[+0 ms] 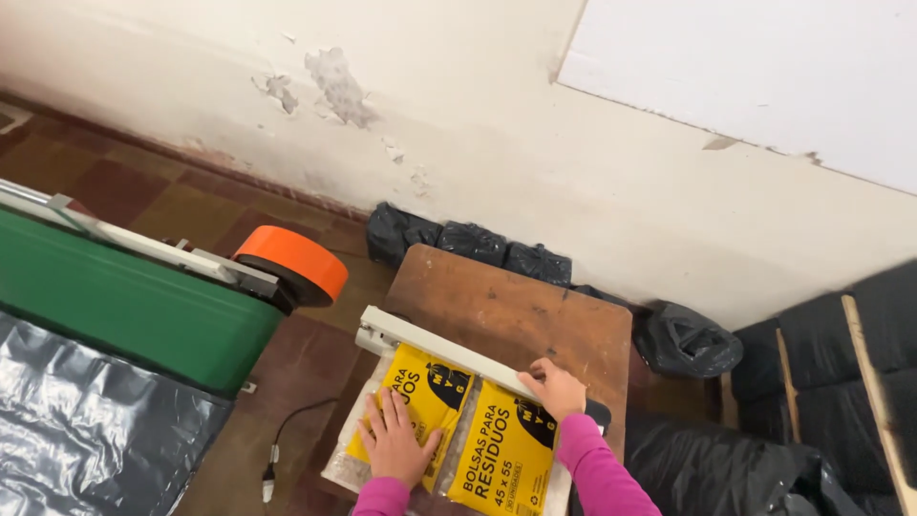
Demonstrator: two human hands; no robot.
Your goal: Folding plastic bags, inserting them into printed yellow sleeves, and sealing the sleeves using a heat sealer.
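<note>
Two bare hands in view, left hand [396, 444] and right hand [554, 387]. Both arms wear bright pink long sleeves [602, 473], close-fitting, ending at the wrists. Fabric appears plain knit, though detail is soft. No rings, watch or gloves visible.

Two packets [468, 420] lay side by side on small table [516, 311], under sealer bar [444, 352]. Left hand [396, 444] on left packet, right hand [554, 387] on bar. Conveyor [124, 301] left of table. Sacks [468, 241] behind, against wall [497, 124].
</note>
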